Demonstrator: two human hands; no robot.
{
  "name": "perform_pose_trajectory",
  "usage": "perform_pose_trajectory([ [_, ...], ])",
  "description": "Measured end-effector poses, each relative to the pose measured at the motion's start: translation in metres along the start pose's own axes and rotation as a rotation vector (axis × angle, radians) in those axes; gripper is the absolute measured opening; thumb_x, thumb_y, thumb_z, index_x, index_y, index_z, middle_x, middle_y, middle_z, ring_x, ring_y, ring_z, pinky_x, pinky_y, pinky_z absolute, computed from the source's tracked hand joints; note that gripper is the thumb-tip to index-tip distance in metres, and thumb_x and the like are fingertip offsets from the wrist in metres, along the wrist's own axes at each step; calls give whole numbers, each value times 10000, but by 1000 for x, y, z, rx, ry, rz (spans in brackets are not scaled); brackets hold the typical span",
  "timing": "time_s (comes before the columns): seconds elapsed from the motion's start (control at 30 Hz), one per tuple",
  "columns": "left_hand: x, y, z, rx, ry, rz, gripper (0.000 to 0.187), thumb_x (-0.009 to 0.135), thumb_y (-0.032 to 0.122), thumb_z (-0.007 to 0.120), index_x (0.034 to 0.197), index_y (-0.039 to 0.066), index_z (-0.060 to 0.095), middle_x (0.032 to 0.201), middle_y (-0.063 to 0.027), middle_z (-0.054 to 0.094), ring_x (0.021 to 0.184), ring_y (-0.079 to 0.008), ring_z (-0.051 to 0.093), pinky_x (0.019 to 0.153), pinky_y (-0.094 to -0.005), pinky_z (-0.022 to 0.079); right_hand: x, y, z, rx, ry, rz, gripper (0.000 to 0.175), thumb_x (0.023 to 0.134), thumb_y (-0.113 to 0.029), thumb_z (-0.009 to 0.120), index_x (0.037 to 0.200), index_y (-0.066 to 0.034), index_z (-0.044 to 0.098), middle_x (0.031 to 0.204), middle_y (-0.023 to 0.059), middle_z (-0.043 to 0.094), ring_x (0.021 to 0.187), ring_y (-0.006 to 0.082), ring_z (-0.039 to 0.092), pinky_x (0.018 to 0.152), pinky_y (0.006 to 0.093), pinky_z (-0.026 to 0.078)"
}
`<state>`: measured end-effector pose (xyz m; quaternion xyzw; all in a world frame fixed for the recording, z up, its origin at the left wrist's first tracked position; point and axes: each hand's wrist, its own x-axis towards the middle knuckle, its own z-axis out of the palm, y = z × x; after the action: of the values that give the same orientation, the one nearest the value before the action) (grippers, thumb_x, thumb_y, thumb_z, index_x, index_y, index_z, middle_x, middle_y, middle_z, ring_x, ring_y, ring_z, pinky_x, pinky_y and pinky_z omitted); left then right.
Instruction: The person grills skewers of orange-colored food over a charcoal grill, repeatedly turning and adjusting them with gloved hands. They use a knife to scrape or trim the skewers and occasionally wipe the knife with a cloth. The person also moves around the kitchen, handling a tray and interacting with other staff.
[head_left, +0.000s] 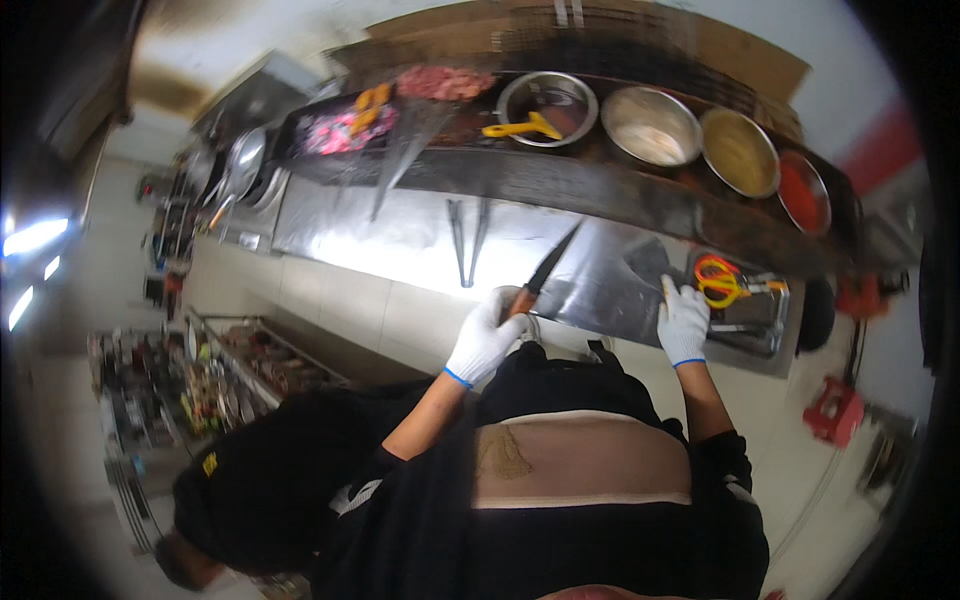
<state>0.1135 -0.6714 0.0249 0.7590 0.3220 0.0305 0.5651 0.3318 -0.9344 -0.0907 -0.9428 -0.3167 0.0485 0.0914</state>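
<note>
In a white knit glove, my left hand grips the brown handle of a knife, its dark blade pointing up and right above the steel counter. My right hand, gloved the same way, is at the counter's right part with its fingers extended beside a dark, flat, blurred thing. Just right of that hand, scissors with yellow and red handles lie at a metal tray. Metal tongs rest spread on the counter, left of the knife.
Behind the counter, a raised ledge bears raw meat, a steel bowl with a yellow-handled brush and several other bowls. A person in black bends close at my left. A red stool stands at the right; a rack is at the left.
</note>
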Motion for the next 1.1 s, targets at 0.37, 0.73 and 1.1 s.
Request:
perform_pose_trajectory([
  [0.37, 8, 24, -57, -105, -141, 505, 477, 982, 134, 584, 1421, -11, 468, 1013, -83, 655, 861, -162, 639, 774, -324, 548, 46, -206, -41, 1588, -798, -248, 593, 982, -165, 623, 1494, 51, 415, 1323, 123, 593, 1206, 200, 577, 1077, 352, 441],
  [0.73, 161, -25, -297, 1040, 816, 266, 517, 854, 213, 715, 1276, 17, 491, 1032, -158, 612, 976, -338, 650, 779, -466, 571, 35, -308, -39, 1854, -178, 146, 318, 982, -117, 622, 1261, 24, 559, 1076, 142, 652, 928, 230, 666, 853, 386, 558],
  [1.1, 229, -89, -354, 644, 510, 233, 304, 1007, 185, 440, 1244, 21, 535, 964, -321, 705, 926, -456, 715, 759, -556, 557, -17, -303, -15, 1766, 310, 415, 326, 1006, -186, 601, 1270, 3, 566, 1069, 136, 628, 940, 228, 633, 832, 395, 549],
])
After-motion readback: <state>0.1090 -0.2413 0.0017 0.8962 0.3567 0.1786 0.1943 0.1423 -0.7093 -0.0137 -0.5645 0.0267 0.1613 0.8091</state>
